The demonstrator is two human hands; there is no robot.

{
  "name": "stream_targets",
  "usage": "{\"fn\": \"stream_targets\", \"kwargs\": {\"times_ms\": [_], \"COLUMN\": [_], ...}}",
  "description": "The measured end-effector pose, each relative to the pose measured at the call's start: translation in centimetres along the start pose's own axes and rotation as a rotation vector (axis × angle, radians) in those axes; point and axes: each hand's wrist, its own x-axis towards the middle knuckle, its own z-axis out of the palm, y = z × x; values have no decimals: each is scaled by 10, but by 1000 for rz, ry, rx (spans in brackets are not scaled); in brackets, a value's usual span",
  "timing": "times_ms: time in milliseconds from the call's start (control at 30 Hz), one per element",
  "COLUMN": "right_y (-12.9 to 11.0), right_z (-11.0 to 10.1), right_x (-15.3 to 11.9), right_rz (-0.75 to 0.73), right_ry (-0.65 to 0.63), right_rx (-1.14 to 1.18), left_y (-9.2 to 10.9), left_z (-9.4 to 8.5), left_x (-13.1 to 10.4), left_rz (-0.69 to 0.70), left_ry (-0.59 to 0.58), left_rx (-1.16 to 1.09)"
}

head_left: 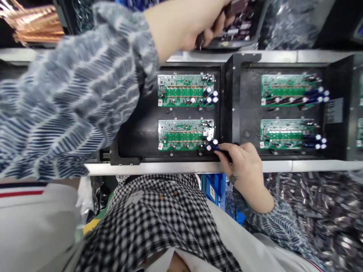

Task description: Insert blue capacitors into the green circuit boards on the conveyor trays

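Board, the lower one in the tray before the person, has three pale-topped blue capacitors at its right end; the right hand pinches narrowly on what looks like a fourth blue capacitor. Its middle shows none of the brown cylinders lined along the upper board one tray over, so it seems less filled. Above, the left hand curls around brown parts over their bin.
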Motion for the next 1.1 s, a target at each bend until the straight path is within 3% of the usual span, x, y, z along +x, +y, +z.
{"fn": "stream_targets", "kwargs": {"times_ms": [100,233,367,533,700,900,1000,1100], "right_y": [-1,-2,-3,-4,-3,-3,-4,-3], "right_z": [1,2,3,3,4,8,9,5], "right_x": [-1,-2,-2,-2,-3,-6,-9,-9], "right_rz": [41,62,60,109,145,85,131,161], "right_ry": [-1,-13,-9,7,-4,87,88,3], "right_rx": [-6,-16,-26,-4,87,148,88,5], "left_y": [-17,-51,-77,-95,-125,-174,-186,-190], "left_z": [6,10,15,17,19,47,60,66], "left_x": [-45,-96,-131,-180,-229,-244,-240,-236], "left_rz": [-115,-269,-256,-241,-297,-273,-281,-263], "left_ry": [-68,-227,-225,-241,-329,-298,-278,-258], "left_rx": [-253,-382,-284,-135,-220,-427,-409,-406]}}
